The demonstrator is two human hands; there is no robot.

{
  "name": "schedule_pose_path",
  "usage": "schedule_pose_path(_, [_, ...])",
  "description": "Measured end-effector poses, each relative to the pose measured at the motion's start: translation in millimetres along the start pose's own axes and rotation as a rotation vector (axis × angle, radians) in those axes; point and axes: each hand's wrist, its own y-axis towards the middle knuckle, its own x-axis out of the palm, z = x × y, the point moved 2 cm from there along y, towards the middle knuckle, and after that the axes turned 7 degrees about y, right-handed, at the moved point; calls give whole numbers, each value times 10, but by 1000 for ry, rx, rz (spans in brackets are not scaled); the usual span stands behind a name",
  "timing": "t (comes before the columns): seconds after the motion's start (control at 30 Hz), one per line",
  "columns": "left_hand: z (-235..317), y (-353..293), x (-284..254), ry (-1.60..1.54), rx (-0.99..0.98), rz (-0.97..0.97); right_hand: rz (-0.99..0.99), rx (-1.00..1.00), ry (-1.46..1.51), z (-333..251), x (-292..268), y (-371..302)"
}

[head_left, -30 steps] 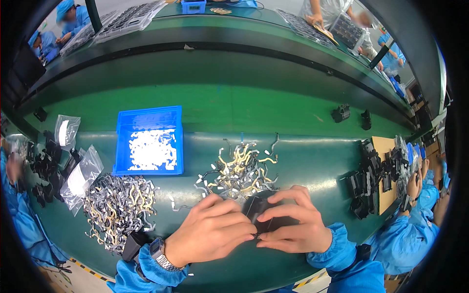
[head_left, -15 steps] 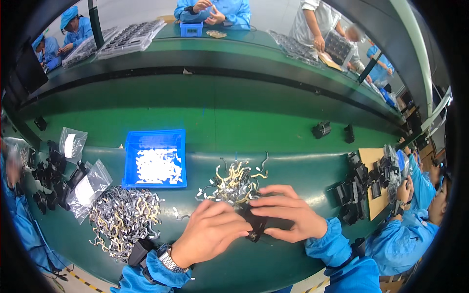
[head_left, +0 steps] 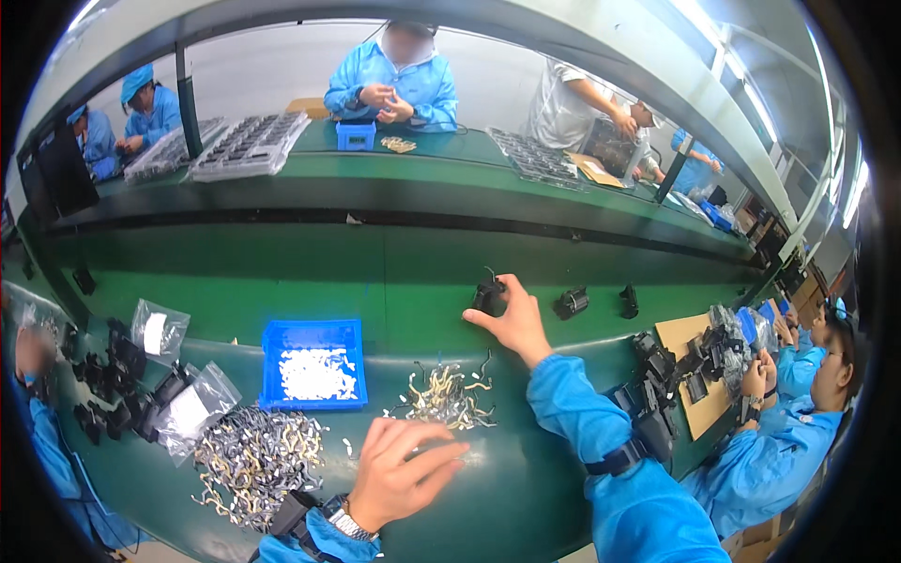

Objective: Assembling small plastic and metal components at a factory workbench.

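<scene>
My right hand (head_left: 516, 324) reaches out over the green surface beyond the table, its thumb and fingers around a small black plastic part (head_left: 487, 297). A thin wire sticks up from that part. My left hand (head_left: 405, 469) hovers above the near table, fingers loosely bent and apart, with nothing seen in it. Just beyond the left hand lies a small pile of short yellow, grey and black cables (head_left: 441, 396) with white connectors. A larger heap of such cables (head_left: 255, 460) is to its left.
A blue bin (head_left: 313, 399) of small white pieces stands behind the heap. Clear bags (head_left: 192, 408) and black parts (head_left: 117, 361) lie at left. More black parts (head_left: 572, 302) stand far right, others by cardboard (head_left: 676, 333). A co-worker (head_left: 779, 441) sits at right; others work behind the shelf.
My right hand has moved from the near table out to the far green surface with the black part. My left hand has let go of it. The view has tilted up.
</scene>
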Motion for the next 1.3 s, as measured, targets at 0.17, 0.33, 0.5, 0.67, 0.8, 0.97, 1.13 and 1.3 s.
schedule_pose_path(0.17, [-76,-44,-11,-28,-54,-1,20,0,-15,-3,92,-2])
schedule_pose_path(0.33, [-12,25,29,-56,-7,3,619,-165,-426,527,-657,-122])
schedule_pose_path(0.5, [-11,-14,22,-69,-7,-23,212,138,-119,828,-982,-196])
schedule_pose_path(0.67, [-32,-54,-1,-25,-58,7,-396,49,1035,-78,-745,-797])
schedule_pose_path(0.8, [-35,-8,-6,-14,-57,-12,-844,68,1163,-326,-725,-1328])
schedule_pose_path(0.97, [-21,65,-20,15,-68,-31,-1037,64,1129,-381,-667,-1448])
schedule_pose_path(1.13, [-18,76,-40,61,-97,-77,-1059,-100,895,-442,-663,-1423])
schedule_pose_path(1.3, [-14,62,-43,73,-111,-64,-827,-316,591,-570,-658,-1621])
